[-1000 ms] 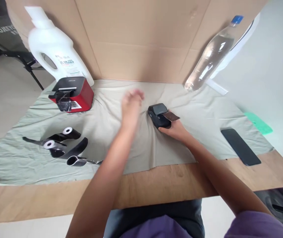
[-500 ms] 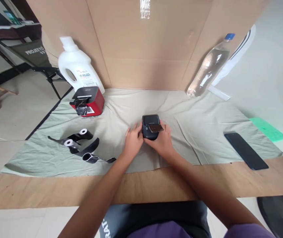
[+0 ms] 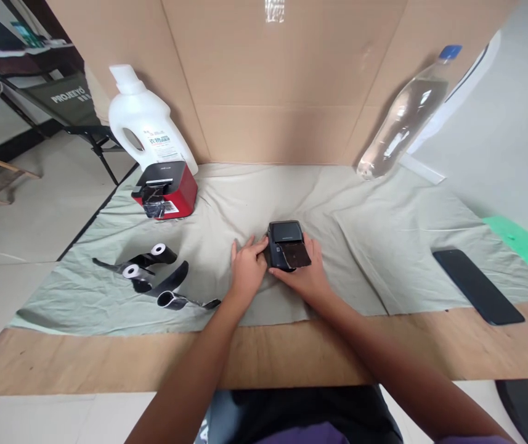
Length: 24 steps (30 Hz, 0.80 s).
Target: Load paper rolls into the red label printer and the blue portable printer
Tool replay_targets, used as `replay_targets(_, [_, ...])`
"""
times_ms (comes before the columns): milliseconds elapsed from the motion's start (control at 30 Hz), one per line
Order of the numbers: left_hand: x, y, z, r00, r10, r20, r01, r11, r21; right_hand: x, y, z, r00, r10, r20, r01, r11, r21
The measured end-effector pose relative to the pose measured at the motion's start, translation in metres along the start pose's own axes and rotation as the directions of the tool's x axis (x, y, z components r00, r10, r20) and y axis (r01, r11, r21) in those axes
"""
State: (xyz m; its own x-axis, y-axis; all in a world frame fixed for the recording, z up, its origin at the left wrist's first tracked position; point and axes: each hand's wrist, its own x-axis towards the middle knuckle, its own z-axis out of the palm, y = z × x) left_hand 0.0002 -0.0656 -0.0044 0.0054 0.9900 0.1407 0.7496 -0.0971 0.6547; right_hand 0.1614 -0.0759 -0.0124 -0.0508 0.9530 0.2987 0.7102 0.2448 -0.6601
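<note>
A small black label printer (image 3: 284,234) rests on the cloth in front of me, with a dark brown strip (image 3: 297,254) sticking out of its front toward the right. My left hand (image 3: 249,266) presses its thumb and index finger against the printer's left side, the other fingers bent on the cloth. Around the right side and front edge curls my right hand (image 3: 307,271), its thumb along the near edge. Most of the right fingers are hidden behind the device and strip.
Left of my hands lie several black paper rolls (image 3: 164,253) with loose tails. A red and black printer (image 3: 183,194) stands before a white detergent jug (image 3: 146,123). At right are a clear bottle (image 3: 405,117), a black phone (image 3: 479,287) and a green sheet (image 3: 520,239). Cardboard (image 3: 273,74) stands behind.
The dark strip at the printer's front now shows broader and hangs lower. Both hands stay at the printer's sides. The whole view has shifted slightly.
</note>
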Motion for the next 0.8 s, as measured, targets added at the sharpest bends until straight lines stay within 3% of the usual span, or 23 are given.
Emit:
replay_targets(167, [-0.001, 0.005, 0.0, 0.997, -0.052, -0.057, 0.049, 0.997, -0.061, -0.004, 0.007, -0.005, 1.0, -0.003, -0.031, 0.006, 0.996, 0.089])
replay_targets(300, [-0.005, 0.009, -0.001, 0.998, -0.058, -0.029, 0.056, 0.996, -0.07, -0.003, 0.016, -0.014, 0.996, -0.006, -0.094, 0.024, 0.98, 0.198])
replay_targets(467, [-0.005, 0.008, -0.003, 1.0, -0.028, 0.011, 0.029, 0.998, -0.055, 0.036, 0.025, -0.02, 0.991, -0.044, -0.123, 0.064, 0.986, 0.157])
replay_targets(633, [-0.005, 0.009, -0.004, 0.999, -0.027, 0.024, 0.029, 0.997, -0.065, 0.089, 0.027, -0.032, 0.994, -0.1, 0.044, 0.1, 0.995, -0.006])
replay_targets(733, [-0.005, 0.01, -0.004, 0.999, -0.035, 0.021, 0.036, 0.997, -0.064, 0.103, 0.021, -0.044, 0.985, -0.167, 0.054, 0.17, 0.984, -0.056])
replay_targets(800, [-0.005, 0.01, -0.004, 0.999, -0.03, 0.011, 0.031, 0.997, -0.064, 0.11, 0.016, -0.049, 0.966, -0.213, 0.148, 0.233, 0.963, -0.134])
